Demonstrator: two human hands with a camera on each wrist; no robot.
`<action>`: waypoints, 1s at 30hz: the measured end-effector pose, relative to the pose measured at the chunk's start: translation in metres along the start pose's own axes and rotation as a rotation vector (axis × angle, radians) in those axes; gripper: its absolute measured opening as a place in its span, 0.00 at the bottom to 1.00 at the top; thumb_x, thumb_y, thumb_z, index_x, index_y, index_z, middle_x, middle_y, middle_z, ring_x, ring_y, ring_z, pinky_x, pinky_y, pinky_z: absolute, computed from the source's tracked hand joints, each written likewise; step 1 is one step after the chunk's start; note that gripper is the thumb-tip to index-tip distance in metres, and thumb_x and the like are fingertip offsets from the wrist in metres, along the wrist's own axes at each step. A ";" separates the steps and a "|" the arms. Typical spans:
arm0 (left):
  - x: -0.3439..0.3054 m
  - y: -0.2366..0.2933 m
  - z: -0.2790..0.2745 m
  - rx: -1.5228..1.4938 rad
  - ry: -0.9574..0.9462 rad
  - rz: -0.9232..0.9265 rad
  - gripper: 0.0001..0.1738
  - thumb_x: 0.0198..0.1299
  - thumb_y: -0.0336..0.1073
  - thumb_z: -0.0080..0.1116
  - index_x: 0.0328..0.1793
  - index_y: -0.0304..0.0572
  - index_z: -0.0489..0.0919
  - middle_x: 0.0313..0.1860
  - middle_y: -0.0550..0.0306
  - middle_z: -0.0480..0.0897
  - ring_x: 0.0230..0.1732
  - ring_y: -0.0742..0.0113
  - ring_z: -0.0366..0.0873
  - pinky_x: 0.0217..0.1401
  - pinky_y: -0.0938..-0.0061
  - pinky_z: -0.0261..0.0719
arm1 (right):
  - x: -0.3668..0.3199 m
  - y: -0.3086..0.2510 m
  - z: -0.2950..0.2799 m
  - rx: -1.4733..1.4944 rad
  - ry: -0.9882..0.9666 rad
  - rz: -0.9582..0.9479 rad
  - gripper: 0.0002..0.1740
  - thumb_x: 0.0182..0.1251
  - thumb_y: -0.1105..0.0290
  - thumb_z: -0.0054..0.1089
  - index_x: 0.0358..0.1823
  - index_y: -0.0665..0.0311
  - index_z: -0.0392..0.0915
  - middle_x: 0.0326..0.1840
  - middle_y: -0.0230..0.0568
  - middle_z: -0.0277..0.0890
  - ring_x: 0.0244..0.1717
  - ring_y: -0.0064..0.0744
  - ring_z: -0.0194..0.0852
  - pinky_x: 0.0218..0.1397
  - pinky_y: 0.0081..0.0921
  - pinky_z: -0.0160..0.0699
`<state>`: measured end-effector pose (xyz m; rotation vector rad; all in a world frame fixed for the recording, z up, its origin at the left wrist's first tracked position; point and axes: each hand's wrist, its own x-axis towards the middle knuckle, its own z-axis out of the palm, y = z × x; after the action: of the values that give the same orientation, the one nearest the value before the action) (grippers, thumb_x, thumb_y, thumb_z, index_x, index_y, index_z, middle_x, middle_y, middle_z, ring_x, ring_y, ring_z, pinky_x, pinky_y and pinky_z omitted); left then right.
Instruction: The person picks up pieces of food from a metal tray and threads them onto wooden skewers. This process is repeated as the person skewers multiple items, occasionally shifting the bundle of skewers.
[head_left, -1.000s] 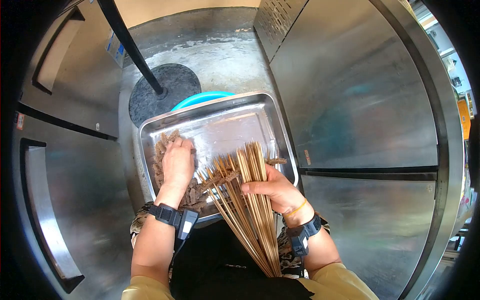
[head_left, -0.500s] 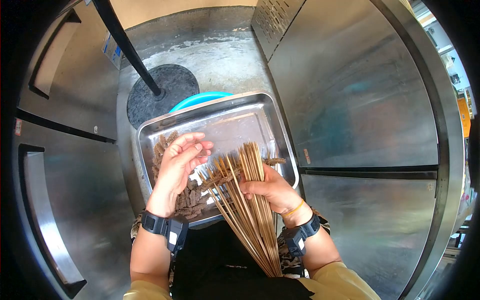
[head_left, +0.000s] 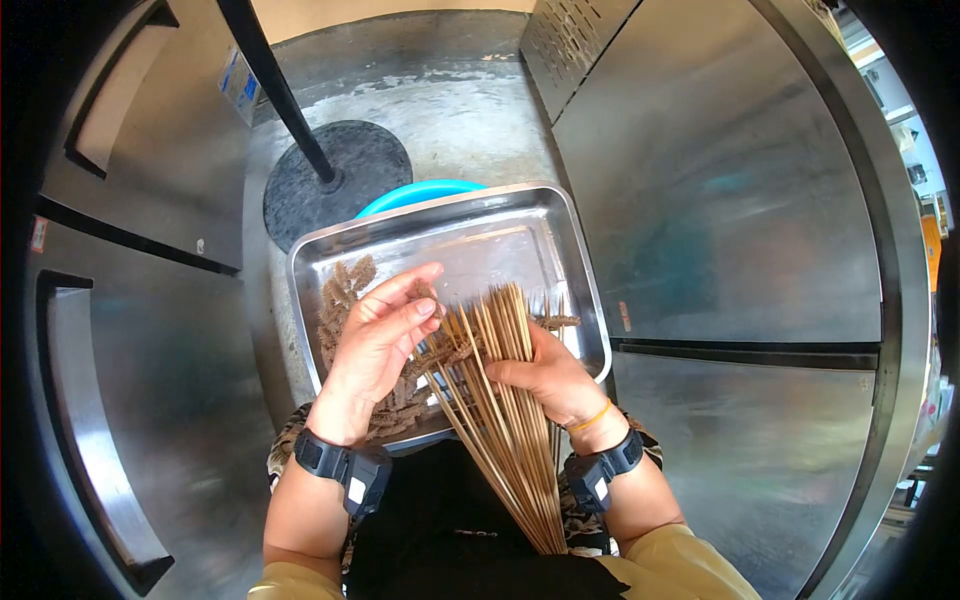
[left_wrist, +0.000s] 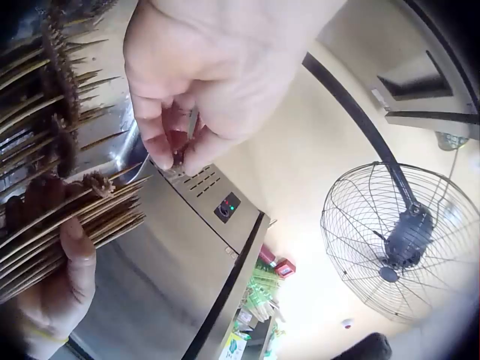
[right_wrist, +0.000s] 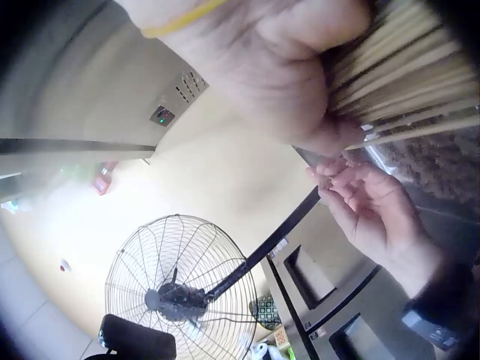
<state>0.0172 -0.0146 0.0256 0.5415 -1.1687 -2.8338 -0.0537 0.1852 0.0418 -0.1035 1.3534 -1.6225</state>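
Note:
My left hand (head_left: 365,345) pinches a small brown, bumpy strip (head_left: 423,290) between thumb and fingers, just left of the skewer tips. In the left wrist view its fingertips partly hide that piece. My right hand (head_left: 560,382) grips a thick bundle of bamboo skewers (head_left: 515,430), thumb across the front, points away from me. Similar brown strips are threaded crosswise near the tips of several skewers, which fan out at the left of the bundle. More loose brown strips (head_left: 345,290) lie along the left side of the metal tray (head_left: 430,212) beneath my hands.
A blue basin (head_left: 425,192) shows behind the tray. Beyond it stands a round black base (head_left: 350,165) with a pole, carrying a wire fan (left_wrist: 397,232). Stainless steel cabinets (head_left: 730,200) flank both sides closely.
My left hand has come up from the strips at the tray's left side and moved right, toward the skewer tips, with a brown strip now showing in its fingers. The right hand keeps its grip.

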 end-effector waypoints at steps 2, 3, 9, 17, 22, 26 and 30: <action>0.000 -0.002 0.000 0.006 -0.004 -0.015 0.23 0.60 0.29 0.61 0.62 0.39 0.75 0.42 0.61 0.80 0.44 0.72 0.77 0.49 0.80 0.77 | 0.001 0.001 0.001 0.017 -0.006 0.003 0.26 0.58 0.80 0.61 0.59 0.69 0.68 0.47 0.35 0.76 0.46 0.22 0.73 0.51 0.21 0.73; 0.001 -0.002 0.001 0.014 -0.009 -0.013 0.22 0.60 0.29 0.60 0.62 0.39 0.75 0.42 0.61 0.80 0.43 0.73 0.77 0.49 0.80 0.76 | 0.001 -0.001 0.003 0.011 -0.005 0.008 0.26 0.57 0.80 0.61 0.59 0.69 0.68 0.47 0.35 0.76 0.46 0.22 0.73 0.51 0.21 0.73; 0.000 -0.001 0.003 0.035 -0.008 -0.026 0.23 0.61 0.31 0.60 0.63 0.40 0.74 0.43 0.61 0.79 0.44 0.73 0.77 0.49 0.79 0.76 | 0.002 0.001 0.005 -0.114 0.003 -0.020 0.26 0.55 0.79 0.65 0.57 0.68 0.68 0.46 0.33 0.76 0.46 0.22 0.72 0.52 0.21 0.73; 0.001 -0.001 0.007 0.010 0.003 -0.056 0.26 0.62 0.31 0.59 0.67 0.42 0.70 0.43 0.59 0.79 0.45 0.72 0.77 0.49 0.77 0.79 | 0.005 0.008 0.003 -0.171 0.053 -0.034 0.27 0.55 0.80 0.64 0.57 0.70 0.67 0.45 0.34 0.76 0.46 0.22 0.72 0.53 0.22 0.73; 0.004 -0.008 0.005 0.020 0.039 -0.013 0.17 0.63 0.29 0.58 0.58 0.42 0.73 0.45 0.54 0.80 0.44 0.71 0.79 0.50 0.76 0.81 | 0.001 0.006 0.008 -0.078 0.067 -0.077 0.28 0.55 0.80 0.62 0.59 0.71 0.66 0.47 0.35 0.76 0.47 0.22 0.72 0.53 0.22 0.73; 0.005 -0.007 0.006 0.047 0.039 -0.020 0.09 0.62 0.28 0.59 0.47 0.43 0.74 0.44 0.54 0.81 0.44 0.71 0.80 0.50 0.75 0.81 | -0.002 0.006 0.012 -0.048 0.127 -0.075 0.28 0.56 0.80 0.62 0.59 0.71 0.65 0.48 0.37 0.76 0.48 0.23 0.72 0.54 0.23 0.73; 0.005 -0.007 0.012 0.086 0.058 0.009 0.11 0.61 0.27 0.59 0.49 0.41 0.75 0.44 0.54 0.82 0.43 0.71 0.81 0.50 0.76 0.82 | -0.002 0.006 0.014 -0.049 0.134 -0.100 0.28 0.55 0.80 0.62 0.59 0.71 0.65 0.48 0.37 0.76 0.48 0.24 0.73 0.54 0.23 0.73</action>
<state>0.0095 -0.0021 0.0270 0.6166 -1.2835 -2.7516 -0.0410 0.1773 0.0431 -0.0941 1.5123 -1.7048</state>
